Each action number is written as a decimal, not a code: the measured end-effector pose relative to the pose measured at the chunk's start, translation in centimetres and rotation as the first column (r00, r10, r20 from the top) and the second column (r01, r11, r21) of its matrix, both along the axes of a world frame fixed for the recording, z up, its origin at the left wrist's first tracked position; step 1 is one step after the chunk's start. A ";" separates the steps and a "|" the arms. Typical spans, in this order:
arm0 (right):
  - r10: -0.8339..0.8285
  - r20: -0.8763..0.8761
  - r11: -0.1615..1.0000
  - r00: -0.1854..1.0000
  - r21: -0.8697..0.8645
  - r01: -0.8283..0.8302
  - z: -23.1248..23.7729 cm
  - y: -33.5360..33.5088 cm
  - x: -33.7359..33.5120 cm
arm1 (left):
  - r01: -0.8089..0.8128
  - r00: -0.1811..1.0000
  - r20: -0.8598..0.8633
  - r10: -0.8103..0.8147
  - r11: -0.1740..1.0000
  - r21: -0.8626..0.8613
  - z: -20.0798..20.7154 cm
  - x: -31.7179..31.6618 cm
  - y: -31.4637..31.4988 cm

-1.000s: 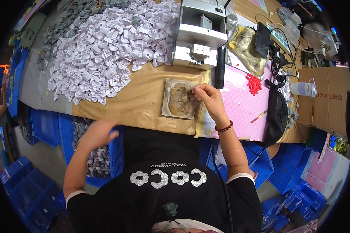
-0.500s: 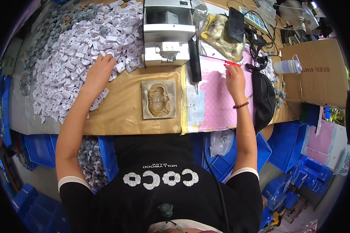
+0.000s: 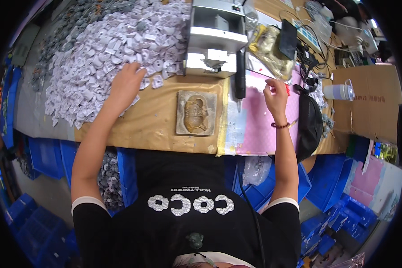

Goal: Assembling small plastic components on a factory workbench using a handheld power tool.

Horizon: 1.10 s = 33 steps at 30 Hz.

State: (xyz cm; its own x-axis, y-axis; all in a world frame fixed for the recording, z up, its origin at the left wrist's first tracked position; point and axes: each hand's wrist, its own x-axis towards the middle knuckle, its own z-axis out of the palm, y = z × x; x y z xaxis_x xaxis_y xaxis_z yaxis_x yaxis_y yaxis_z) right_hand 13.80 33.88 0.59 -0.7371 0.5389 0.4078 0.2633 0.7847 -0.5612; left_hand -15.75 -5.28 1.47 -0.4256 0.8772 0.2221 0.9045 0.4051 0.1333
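My left hand [image 3: 126, 85] rests at the near right edge of a wide heap of small white plastic parts [image 3: 100, 58]. Its fingers are loosely bent and slightly apart among the parts, with no part clearly held. Over the pink sheet [image 3: 252, 120] is my right hand [image 3: 276, 96], thumb and forefinger brought together in a pinch. Whatever sits in that pinch is too small to make out. Small red pieces [image 3: 287, 90] lie just right of it, partly hidden by the hand. Between my hands lies a square block with a moulded hollow [image 3: 195, 113].
A metal bench machine [image 3: 214, 42] stands at the back middle, a black pen-shaped tool [image 3: 240, 76] beside it. To the right are a phone [image 3: 287, 39], a black pouch [image 3: 309, 120], a white bottle [image 3: 338, 92] and a cardboard box [image 3: 370, 102]. Blue crates surround the table below.
My right hand has drawn back from the red pieces, leaving them at its right. My left hand stays at the heap, its fingers straighter. The whole view has shifted a little.
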 end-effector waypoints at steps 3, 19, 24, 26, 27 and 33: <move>0.059 -0.103 0.910 0.993 -0.404 -0.096 -0.6 -4.1 0.4 | -0.047 0.996 0.069 0.051 0.997 -0.062 0.4 0.3 0.4; 0.385 -0.130 0.779 0.914 -0.485 -0.397 1.5 -15.5 -2.4 | -0.092 0.809 0.568 -0.154 0.920 0.381 -1.6 15.1 4.5; 0.573 -0.095 0.818 0.814 0.006 -0.575 1.3 -16.5 -4.3 | -0.240 0.793 0.608 -0.034 0.900 0.363 -3.3 15.6 5.5; 0.632 -0.044 0.769 0.773 0.151 -0.621 0.6 -16.5 -5.2 | -0.253 0.797 0.604 -0.010 0.902 0.349 -3.0 15.2 5.2; 0.647 -0.006 0.754 0.762 0.157 -0.638 0.5 -16.4 -5.2 | -0.199 0.791 0.610 -0.034 0.930 0.310 -2.8 15.1 4.9; 0.624 0.182 0.736 0.760 0.187 -0.650 0.3 -16.6 -4.4 | 0.196 0.529 0.812 -0.245 0.967 0.163 1.7 7.2 3.8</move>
State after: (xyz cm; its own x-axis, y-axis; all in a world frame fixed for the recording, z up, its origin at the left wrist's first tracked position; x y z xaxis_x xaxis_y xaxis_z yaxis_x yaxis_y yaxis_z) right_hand 9.35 17.25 0.92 -0.9172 -0.1695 0.3607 -0.3006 0.8885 -0.3468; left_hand -8.52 -1.50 3.15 -0.2365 0.9685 -0.0783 0.4482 0.1803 0.8756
